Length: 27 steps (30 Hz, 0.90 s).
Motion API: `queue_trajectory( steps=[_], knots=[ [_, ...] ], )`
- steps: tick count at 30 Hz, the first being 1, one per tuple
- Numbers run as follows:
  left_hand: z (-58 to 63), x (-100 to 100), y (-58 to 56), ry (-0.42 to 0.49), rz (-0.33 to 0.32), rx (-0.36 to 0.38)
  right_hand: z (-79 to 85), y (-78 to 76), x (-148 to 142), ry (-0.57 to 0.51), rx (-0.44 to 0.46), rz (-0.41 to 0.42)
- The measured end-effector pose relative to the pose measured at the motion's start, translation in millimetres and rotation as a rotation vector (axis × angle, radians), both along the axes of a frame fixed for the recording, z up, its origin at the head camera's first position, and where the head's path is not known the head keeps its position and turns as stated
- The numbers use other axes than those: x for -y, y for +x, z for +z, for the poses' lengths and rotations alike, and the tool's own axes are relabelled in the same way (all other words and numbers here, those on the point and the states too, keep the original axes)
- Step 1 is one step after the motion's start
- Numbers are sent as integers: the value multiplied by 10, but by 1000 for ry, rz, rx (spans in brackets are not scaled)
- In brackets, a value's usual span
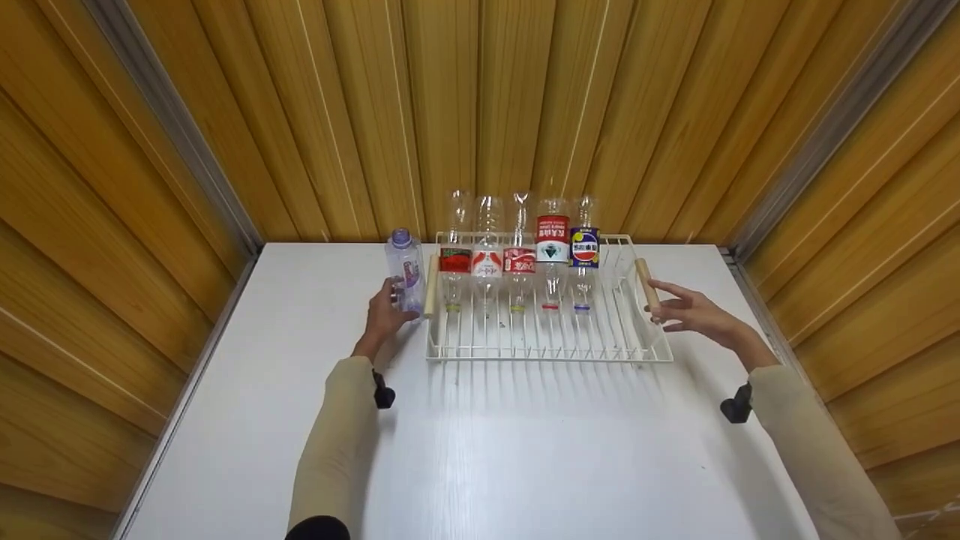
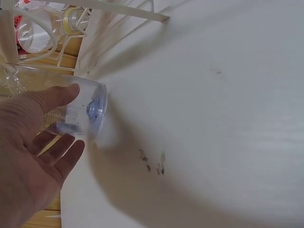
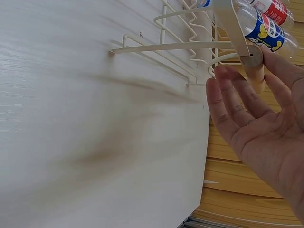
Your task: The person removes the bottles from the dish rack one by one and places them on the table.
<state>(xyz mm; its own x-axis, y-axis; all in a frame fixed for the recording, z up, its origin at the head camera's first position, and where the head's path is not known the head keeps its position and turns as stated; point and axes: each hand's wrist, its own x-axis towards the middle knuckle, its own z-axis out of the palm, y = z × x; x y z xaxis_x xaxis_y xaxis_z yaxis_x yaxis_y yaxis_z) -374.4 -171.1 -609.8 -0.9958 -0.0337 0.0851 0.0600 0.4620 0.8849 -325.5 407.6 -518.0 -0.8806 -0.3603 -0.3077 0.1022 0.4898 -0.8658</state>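
Observation:
My left hand (image 1: 384, 311) (image 2: 38, 142) holds a clear bottle with a purple cap (image 1: 405, 270) (image 2: 80, 111), upright on the white table (image 1: 525, 450), just left of a white wire rack (image 1: 547, 346) (image 3: 161, 46). The thumb lies across the bottle's side near its base. My right hand (image 1: 686, 309) (image 3: 256, 118) is open beside the rack's right wooden handle (image 1: 645, 285) (image 3: 254, 66), fingers straight and at or almost on it. Several empty bottles stand neck-down in a row at the back of the rack, among them a blue-labelled one (image 1: 584, 247) (image 3: 266, 28).
The rack's left wooden handle (image 1: 431, 285) is right beside the held bottle. Wooden slatted walls (image 1: 480, 112) close in the table at the back and both sides. A yellow-ringed bottle neck (image 2: 71, 21) shows inside the rack.

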Motion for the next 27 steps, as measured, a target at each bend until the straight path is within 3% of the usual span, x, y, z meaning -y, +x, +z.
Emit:
queue_trajectory(
  steps=[11, 17, 21, 27],
  knots=[
    [-39, -46, -48, 50, 0, 0, -46, 35, 3, -1, 13, 2],
    [-22, -31, -41, 50, -4, 63, -51, 43, 13, 4, 12, -1],
    [3, 53, -4, 42, 9, 84, -34, 40, 25, 16, 15, -6],
    [142, 251, 138, 56, -6, 49, 11, 59, 21, 17, -11, -3]
  ],
)
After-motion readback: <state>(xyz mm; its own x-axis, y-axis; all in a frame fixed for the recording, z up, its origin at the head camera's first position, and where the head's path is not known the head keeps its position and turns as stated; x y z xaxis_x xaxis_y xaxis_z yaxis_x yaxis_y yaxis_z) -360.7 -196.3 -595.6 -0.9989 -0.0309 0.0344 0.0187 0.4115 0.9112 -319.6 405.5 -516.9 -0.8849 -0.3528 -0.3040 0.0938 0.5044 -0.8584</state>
